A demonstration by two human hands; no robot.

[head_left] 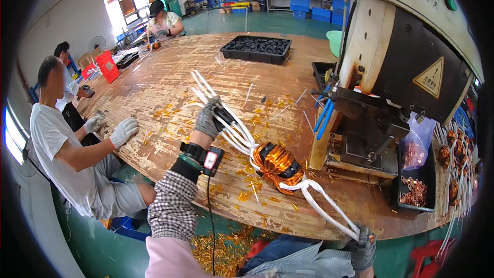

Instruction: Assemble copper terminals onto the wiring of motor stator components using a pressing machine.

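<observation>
A toroidal coil [278, 163] of copper-coloured wire with black parts lies tilted on the worn wooden table, right of centre. White-sleeved leads [237, 129] run from its far side up to my left hand [207, 120], which wears a grey glove and is closed around them. A dark piece shows beside those fingers; I cannot tell whether it belongs to the glove. At the near right edge, my gloved right hand [363, 249] is closed on the ends of two more white leads [329, 208]. Its fingers are partly hidden by the low angle.
A press machine [373, 146] stands at the right, with blue-handled pliers [323, 119] beside it. Copper bits fill a black bin [431, 207]. A black tray [252, 57] of dark blocks sits farther back. Amber scraps litter table and floor. Co-workers sit along the left side.
</observation>
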